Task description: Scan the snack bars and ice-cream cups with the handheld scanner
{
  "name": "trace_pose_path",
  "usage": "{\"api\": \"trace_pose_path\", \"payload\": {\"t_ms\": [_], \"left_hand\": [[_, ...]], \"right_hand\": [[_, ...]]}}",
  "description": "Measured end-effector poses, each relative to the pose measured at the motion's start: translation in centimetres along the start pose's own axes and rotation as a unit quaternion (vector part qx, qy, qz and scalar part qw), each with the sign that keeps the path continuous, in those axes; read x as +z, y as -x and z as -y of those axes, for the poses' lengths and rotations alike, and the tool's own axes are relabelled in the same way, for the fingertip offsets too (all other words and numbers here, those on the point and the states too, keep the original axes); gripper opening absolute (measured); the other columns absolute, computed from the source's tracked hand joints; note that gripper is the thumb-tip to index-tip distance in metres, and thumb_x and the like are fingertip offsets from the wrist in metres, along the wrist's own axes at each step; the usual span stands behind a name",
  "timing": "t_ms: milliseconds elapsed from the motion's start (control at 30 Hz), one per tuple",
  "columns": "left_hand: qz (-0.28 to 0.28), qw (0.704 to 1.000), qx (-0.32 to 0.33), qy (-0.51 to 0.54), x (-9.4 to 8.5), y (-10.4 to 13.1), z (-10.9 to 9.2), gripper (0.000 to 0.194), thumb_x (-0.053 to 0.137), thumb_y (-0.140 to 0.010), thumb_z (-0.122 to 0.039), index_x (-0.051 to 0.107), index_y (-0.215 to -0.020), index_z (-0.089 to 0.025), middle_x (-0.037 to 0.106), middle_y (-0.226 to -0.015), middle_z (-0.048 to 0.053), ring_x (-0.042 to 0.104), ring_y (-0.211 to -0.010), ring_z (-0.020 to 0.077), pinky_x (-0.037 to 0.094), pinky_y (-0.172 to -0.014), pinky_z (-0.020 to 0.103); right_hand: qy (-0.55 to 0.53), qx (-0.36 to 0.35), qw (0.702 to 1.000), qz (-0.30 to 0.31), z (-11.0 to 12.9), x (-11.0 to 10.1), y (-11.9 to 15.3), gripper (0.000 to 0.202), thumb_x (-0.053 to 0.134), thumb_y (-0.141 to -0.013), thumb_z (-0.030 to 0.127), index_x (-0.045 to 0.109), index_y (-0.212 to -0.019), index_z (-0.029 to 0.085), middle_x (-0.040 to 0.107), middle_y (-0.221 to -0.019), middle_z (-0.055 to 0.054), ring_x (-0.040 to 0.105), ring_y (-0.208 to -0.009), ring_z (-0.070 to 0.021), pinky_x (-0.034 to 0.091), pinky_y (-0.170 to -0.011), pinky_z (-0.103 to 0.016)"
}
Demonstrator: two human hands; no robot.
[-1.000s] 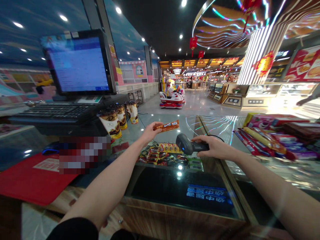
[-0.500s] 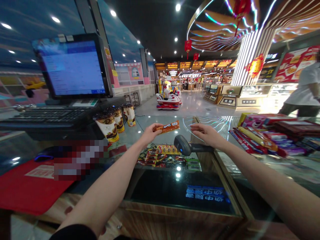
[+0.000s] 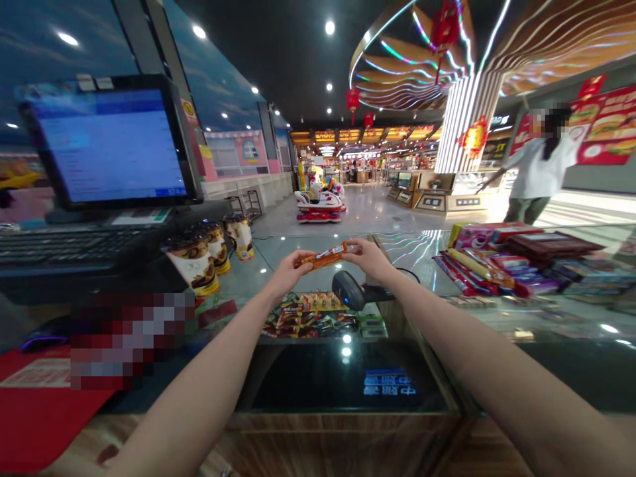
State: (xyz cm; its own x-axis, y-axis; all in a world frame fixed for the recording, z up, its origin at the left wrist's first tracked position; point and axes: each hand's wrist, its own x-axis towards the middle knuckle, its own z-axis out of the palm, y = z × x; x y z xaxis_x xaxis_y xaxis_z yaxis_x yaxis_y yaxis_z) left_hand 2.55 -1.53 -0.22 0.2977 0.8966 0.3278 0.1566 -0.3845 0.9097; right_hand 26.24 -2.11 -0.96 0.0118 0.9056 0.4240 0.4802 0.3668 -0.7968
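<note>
Between my two hands, above the glass counter, is an orange-wrapped snack bar [image 3: 324,256], tilted slightly up to the right. My left hand [image 3: 289,273] is closed on its left end. The fingers of my right hand [image 3: 370,258] pinch its right end. Just below my right hand, a black barcode scanner [image 3: 349,290] lies on the counter, its handle partly behind my right forearm. Small packaged goods [image 3: 318,315] show through the glass beneath my hands.
On the left stand a monitor [image 3: 114,146], a keyboard [image 3: 44,248] and several patterned cups [image 3: 193,262]. To the right lie piled snack packs [image 3: 477,271] and a brown box [image 3: 549,246]. A person [image 3: 541,165] is beyond the counter, near a lit display case.
My right hand has moved left and taken hold of the bar's right end; before, it was open and apart. The view has turned slightly right. The person beyond the counter has moved fully into view.
</note>
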Motion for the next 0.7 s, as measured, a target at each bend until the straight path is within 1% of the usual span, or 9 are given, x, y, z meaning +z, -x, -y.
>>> {"api": "trace_pose_path", "payload": {"t_ms": [67,133,233,300,367,433,500,600,700], "left_hand": [[0.0,1.0,0.002,0.003,0.0,-0.2,0.0,0.039,0.074,-0.068,-0.036,0.069,-0.103,-0.019,0.071,-0.104,0.005,0.063,-0.094,0.0199,0.046,-0.092,0.037],[-0.016,1.0,-0.002,-0.007,-0.1,-0.5,0.2,0.043,0.075,-0.068,-0.041,0.07,-0.105,-0.02,0.071,-0.104,0.006,0.064,-0.092,0.02,0.046,-0.092,0.037],[-0.092,0.996,-0.014,-0.019,-0.2,-1.1,0.6,0.054,0.08,-0.062,-0.043,0.066,-0.108,-0.018,0.069,-0.101,0.006,0.064,-0.09,0.0199,0.048,-0.088,0.037],[-0.147,0.989,-0.02,-0.018,-0.1,-1.5,0.9,0.06,0.084,-0.057,-0.042,0.062,-0.107,-0.017,0.067,-0.096,0.006,0.064,-0.088,0.0199,0.05,-0.084,0.036],[-0.18,0.983,-0.024,-0.014,0.2,-1.9,0.9,0.063,0.086,-0.054,-0.04,0.059,-0.106,-0.016,0.066,-0.093,0.005,0.064,-0.086,0.0196,0.051,-0.08,0.035],[-0.191,0.981,-0.026,-0.009,0.6,-2.2,0.6,0.063,0.086,-0.053,-0.039,0.057,-0.105,-0.017,0.065,-0.091,0.004,0.064,-0.084,0.019,0.052,-0.077,0.034],[-0.189,0.982,-0.024,-0.006,1.3,-2.5,-0.2,0.062,0.086,-0.054,-0.038,0.057,-0.103,-0.018,0.065,-0.091,0.004,0.063,-0.083,0.0183,0.052,-0.075,0.033],[-0.18,0.983,-0.023,-0.006,2.7,-3.3,-2.1,0.058,0.086,-0.054,-0.036,0.057,-0.101,-0.018,0.064,-0.091,0.004,0.062,-0.08,0.0168,0.053,-0.072,0.032],[-0.166,0.986,-0.012,0.002,4.7,-4.5,-4.3,0.053,0.084,-0.056,-0.03,0.057,-0.1,-0.017,0.063,-0.092,0.004,0.062,-0.079,0.0158,0.053,-0.072,0.032]], "right_hand": [[0.003,0.002,1.0,-0.023,0.3,0.2,0.0,0.029,0.071,-0.078,0.022,0.067,-0.107,0.018,0.07,-0.073,0.001,0.066,-0.067,-0.0144,0.051,-0.066,-0.026],[0.0,0.007,0.999,-0.035,0.5,0.2,0.0,0.022,0.072,-0.077,0.021,0.069,-0.098,0.017,0.068,-0.069,0.002,0.064,-0.064,-0.0134,0.049,-0.063,-0.025],[-0.014,0.015,0.999,-0.04,0.7,0.1,0.1,0.013,0.072,-0.076,0.019,0.068,-0.088,0.017,0.068,-0.068,0.002,0.065,-0.063,-0.0128,0.049,-0.062,-0.023],[-0.025,0.016,0.999,-0.044,0.9,-0.1,0.2,0.012,0.071,-0.075,0.017,0.067,-0.086,0.017,0.068,-0.068,0.002,0.066,-0.063,-0.0129,0.049,-0.062,-0.023],[-0.032,0.016,0.998,-0.051,1.1,-0.4,0.4,0.012,0.072,-0.074,0.016,0.066,-0.085,0.018,0.068,-0.067,0.002,0.067,-0.064,-0.0133,0.05,-0.063,-0.023],[-0.037,0.021,0.997,-0.059,1.2,-0.8,0.6,0.013,0.072,-0.074,0.017,0.066,-0.085,0.018,0.068,-0.067,0.003,0.067,-0.064,-0.0136,0.05,-0.063,-0.024],[-0.046,0.026,0.996,-0.065,1.3,-1.4,0.8,0.012,0.072,-0.074,0.017,0.065,-0.083,0.018,0.068,-0.065,0.003,0.067,-0.063,-0.0135,0.05,-0.062,-0.023],[-0.06,0.032,0.994,-0.085,1.2,-2.8,1.2,0.012,0.071,-0.074,0.016,0.063,-0.081,0.019,0.067,-0.062,0.004,0.068,-0.062,-0.0131,0.05,-0.062,-0.023],[-0.081,0.052,0.987,-0.127,1.1,-4.6,1.7,0.013,0.071,-0.073,0.015,0.062,-0.081,0.019,0.067,-0.063,0.005,0.068,-0.061,-0.0129,0.05,-0.061,-0.023]]}}
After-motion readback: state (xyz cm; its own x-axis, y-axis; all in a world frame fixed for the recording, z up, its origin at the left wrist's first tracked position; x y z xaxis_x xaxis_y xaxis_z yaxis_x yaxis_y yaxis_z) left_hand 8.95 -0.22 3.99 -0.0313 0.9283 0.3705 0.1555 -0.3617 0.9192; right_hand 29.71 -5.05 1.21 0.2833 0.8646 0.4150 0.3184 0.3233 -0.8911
